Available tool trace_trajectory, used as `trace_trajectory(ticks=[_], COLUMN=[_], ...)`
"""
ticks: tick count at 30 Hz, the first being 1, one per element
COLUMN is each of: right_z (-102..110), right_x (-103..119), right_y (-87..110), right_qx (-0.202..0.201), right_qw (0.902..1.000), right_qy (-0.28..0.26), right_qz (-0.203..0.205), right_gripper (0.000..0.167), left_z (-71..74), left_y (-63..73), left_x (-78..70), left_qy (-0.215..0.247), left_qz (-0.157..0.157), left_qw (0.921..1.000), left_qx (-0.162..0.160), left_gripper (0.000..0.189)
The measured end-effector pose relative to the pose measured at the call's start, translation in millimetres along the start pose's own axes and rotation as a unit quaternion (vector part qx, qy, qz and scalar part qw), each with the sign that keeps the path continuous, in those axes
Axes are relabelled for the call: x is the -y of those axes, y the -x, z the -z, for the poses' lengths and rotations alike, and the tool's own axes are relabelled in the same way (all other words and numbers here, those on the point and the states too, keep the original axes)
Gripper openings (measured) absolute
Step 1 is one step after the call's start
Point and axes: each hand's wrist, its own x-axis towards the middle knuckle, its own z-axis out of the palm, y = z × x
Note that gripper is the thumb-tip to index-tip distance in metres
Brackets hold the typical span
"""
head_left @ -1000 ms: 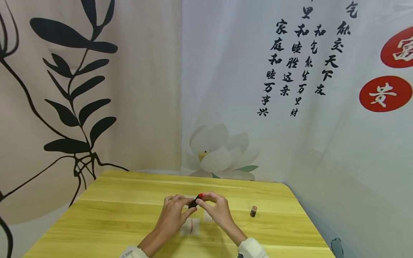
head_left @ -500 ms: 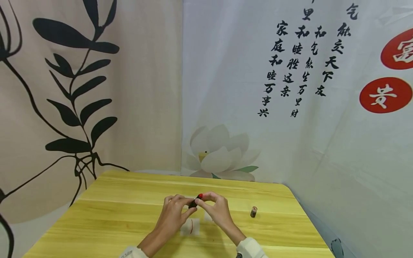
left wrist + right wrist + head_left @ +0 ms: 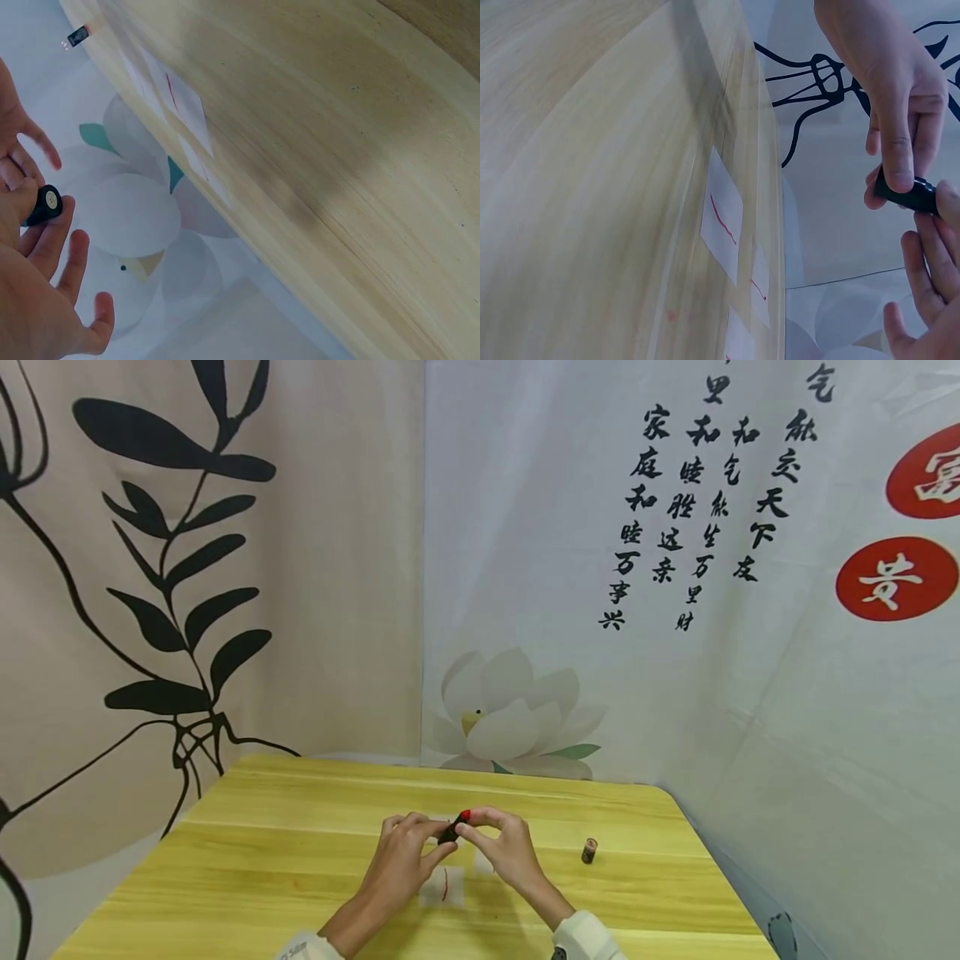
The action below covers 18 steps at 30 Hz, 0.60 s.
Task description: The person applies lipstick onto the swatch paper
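Note:
A black lipstick (image 3: 448,834) with its red tip (image 3: 466,816) bared is held over the table between both hands. My left hand (image 3: 401,856) pinches the lower end of the tube; the round end of its base (image 3: 52,200) shows in the left wrist view. Thumb and fingers of my right hand (image 3: 512,853) pinch the upper part of the tube, close to the red tip. Beneath the hands lies a white paper piece (image 3: 432,893) with a red stroke on it. The right wrist view shows the black tube (image 3: 913,196) spanning the two hands, while its tip is hidden there.
To the right of the hands, a small dark cap (image 3: 589,853) with a clear end stands on the yellow wooden table (image 3: 285,835). Two more paper pieces lie beyond the nearest one, a marked one (image 3: 759,285) among them. A printed curtain (image 3: 345,610) hangs behind the table.

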Motion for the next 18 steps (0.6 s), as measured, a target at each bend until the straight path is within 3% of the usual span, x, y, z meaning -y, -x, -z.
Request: trace_trajectory(ticks=[6,14,18], right_z=[2.1,3.9,3.8], right_x=[-0.4,-1.6,-1.7], right_y=[-0.2,0.8,2.0], right_qx=[0.003,0.001,-0.006], right_qw=[1.0,0.9999,0.9999], right_qy=[-0.005,-0.002,-0.003], right_qz=[0.004,0.011,0.011], right_gripper=[0.021,0.021,0.019], left_z=[0.8,0.0,-1.2], left_y=[-0.2,-1.1,-1.2], left_x=[-0.9,-2.4,-4.1], left_qy=[0.024,0.045,0.042], left_qz=[0.0,0.009,0.018], left_qw=[0.9997,0.9977,0.9979], left_qx=[0.008,0.049,0.046], left_gripper=[0.028,0.031,0.035])
